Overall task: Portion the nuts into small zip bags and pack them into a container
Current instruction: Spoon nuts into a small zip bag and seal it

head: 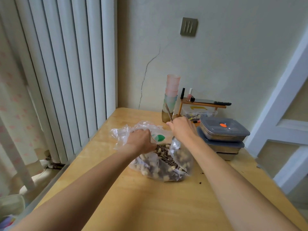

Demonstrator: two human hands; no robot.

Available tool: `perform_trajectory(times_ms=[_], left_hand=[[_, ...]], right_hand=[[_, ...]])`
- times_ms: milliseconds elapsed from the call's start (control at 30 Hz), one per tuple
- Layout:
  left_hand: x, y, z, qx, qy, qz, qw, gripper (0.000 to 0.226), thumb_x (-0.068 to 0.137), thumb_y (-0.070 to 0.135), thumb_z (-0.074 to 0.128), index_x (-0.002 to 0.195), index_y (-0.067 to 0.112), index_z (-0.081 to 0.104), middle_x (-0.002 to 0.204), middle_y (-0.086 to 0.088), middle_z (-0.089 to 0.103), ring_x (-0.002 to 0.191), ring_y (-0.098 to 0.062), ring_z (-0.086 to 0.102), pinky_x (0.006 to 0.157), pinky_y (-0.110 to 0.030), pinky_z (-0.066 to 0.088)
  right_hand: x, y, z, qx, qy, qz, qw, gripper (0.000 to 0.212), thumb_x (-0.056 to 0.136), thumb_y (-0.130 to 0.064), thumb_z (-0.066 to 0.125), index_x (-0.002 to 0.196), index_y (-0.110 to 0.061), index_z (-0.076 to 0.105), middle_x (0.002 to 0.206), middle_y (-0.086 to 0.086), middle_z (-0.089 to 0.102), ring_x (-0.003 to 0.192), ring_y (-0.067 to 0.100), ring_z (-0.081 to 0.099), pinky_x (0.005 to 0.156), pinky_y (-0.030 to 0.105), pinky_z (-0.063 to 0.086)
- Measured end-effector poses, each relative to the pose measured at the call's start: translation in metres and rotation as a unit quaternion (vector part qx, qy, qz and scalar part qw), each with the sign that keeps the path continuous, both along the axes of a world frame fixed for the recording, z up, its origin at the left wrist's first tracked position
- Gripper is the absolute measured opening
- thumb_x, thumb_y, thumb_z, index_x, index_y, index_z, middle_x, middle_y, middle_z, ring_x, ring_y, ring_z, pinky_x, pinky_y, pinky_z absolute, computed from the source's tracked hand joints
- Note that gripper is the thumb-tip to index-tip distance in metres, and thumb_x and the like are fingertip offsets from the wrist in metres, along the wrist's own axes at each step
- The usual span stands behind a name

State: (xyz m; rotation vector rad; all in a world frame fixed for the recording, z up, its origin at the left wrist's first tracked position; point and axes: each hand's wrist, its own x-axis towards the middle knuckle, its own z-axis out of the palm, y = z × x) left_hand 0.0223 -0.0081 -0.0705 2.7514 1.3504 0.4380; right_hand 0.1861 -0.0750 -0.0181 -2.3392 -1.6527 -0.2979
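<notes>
The light wooden surface [166,205] carries a big clear plastic bag of mixed nuts and striped seeds [164,161] near its middle. Right of it, by the wall, stands a stack of grey-lidded metal containers [223,135]. The left hand [141,141] has its fingers curled on a small clear zip bag with a green mark [157,135], just behind the big bag. The right hand [180,129] grips a thin-handled spoon [169,113] over the nuts.

Home room: radiator [66,80], floral curtain [11,97], wooden table [150,205].
</notes>
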Motion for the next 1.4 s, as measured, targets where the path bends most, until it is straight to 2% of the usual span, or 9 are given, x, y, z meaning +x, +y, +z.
perform_trajectory(times_ms=[200,300,400,533,667,867,1100,1300,1400], left_hand=[[0.01,-0.012,0.009,-0.099,0.041,-0.033,0.994,0.027,0.09,0.038,0.06,0.096,0.013,0.051,0.087,-0.003,0.058,0.085,-0.026,0.06,0.073,-0.033,0.05],[0.011,-0.017,-0.004,-0.143,0.034,-0.043,0.988,0.03,0.091,0.033,0.058,0.109,0.008,0.056,0.092,-0.004,0.061,0.082,-0.023,0.061,0.073,-0.034,0.057],[0.008,-0.016,-0.015,-0.139,0.045,-0.026,0.989,0.042,0.089,0.036,0.06,0.12,0.007,0.055,0.097,-0.004,0.064,0.09,-0.024,0.065,0.081,-0.036,0.059],[0.005,-0.015,-0.014,-0.112,0.061,0.012,0.992,0.038,0.09,0.035,0.058,0.118,0.01,0.053,0.092,-0.002,0.058,0.088,-0.025,0.06,0.077,-0.034,0.054],[0.004,-0.012,-0.012,-0.106,0.086,0.03,0.99,0.03,0.089,0.026,0.059,0.114,0.009,0.057,0.08,0.002,0.052,0.08,-0.023,0.058,0.066,-0.028,0.046],[0.008,-0.011,-0.014,-0.113,0.085,0.022,0.99,0.031,0.09,0.026,0.058,0.117,0.009,0.057,0.085,0.0,0.053,0.083,-0.025,0.058,0.067,-0.029,0.045],[0.012,-0.01,-0.019,-0.118,0.069,0.024,0.99,0.032,0.09,0.027,0.056,0.117,0.011,0.057,0.095,-0.002,0.056,0.088,-0.026,0.058,0.074,-0.033,0.046],[0.009,-0.007,-0.019,-0.149,0.047,0.023,0.987,0.037,0.09,0.038,0.06,0.116,0.012,0.054,0.097,-0.002,0.058,0.091,-0.024,0.058,0.08,-0.035,0.052],[0.007,-0.005,-0.017,-0.185,0.03,0.015,0.982,0.028,0.086,0.029,0.06,0.109,0.013,0.055,0.094,-0.002,0.06,0.088,-0.022,0.06,0.072,-0.031,0.051]], right_hand=[[0.002,-0.008,0.008,-0.026,-0.057,0.004,0.998,0.035,0.109,-0.034,0.047,0.119,-0.007,0.067,0.116,0.017,0.066,0.107,0.035,0.065,0.074,0.037,0.043],[0.0,-0.013,0.009,-0.038,-0.077,0.005,0.996,0.033,0.108,-0.032,0.051,0.123,-0.006,0.065,0.119,0.018,0.064,0.112,0.036,0.064,0.078,0.038,0.046],[-0.001,-0.015,0.01,-0.059,-0.078,0.013,0.995,0.033,0.106,-0.033,0.056,0.122,-0.006,0.067,0.12,0.019,0.063,0.111,0.036,0.065,0.084,0.04,0.052],[-0.001,-0.013,0.007,-0.073,-0.018,0.036,0.997,0.029,0.103,-0.032,0.062,0.116,-0.007,0.069,0.114,0.014,0.056,0.106,0.032,0.063,0.085,0.038,0.052],[0.002,-0.013,0.003,-0.057,0.038,0.034,0.997,0.033,0.103,-0.037,0.062,0.109,-0.005,0.069,0.111,0.013,0.055,0.095,0.029,0.067,0.086,0.042,0.059],[0.012,-0.022,0.009,-0.049,0.056,0.044,0.996,0.03,0.104,-0.038,0.059,0.089,-0.012,0.06,0.086,0.01,0.064,0.067,0.017,0.068,0.059,0.027,0.057],[0.005,-0.024,0.013,-0.073,0.048,0.089,0.992,0.041,0.106,-0.037,0.054,0.073,-0.013,0.057,0.068,0.008,0.064,0.051,0.015,0.069,0.067,0.037,0.064],[0.004,-0.019,-0.012,-0.048,0.186,0.102,0.976,0.037,0.107,-0.03,0.053,0.082,-0.007,0.065,0.059,0.008,0.071,0.048,0.015,0.069,0.059,0.026,0.06],[0.004,-0.018,-0.021,-0.028,0.304,0.098,0.947,0.037,0.106,-0.028,0.057,0.086,0.0,0.071,0.064,0.01,0.074,0.052,0.017,0.072,0.053,0.022,0.057]])
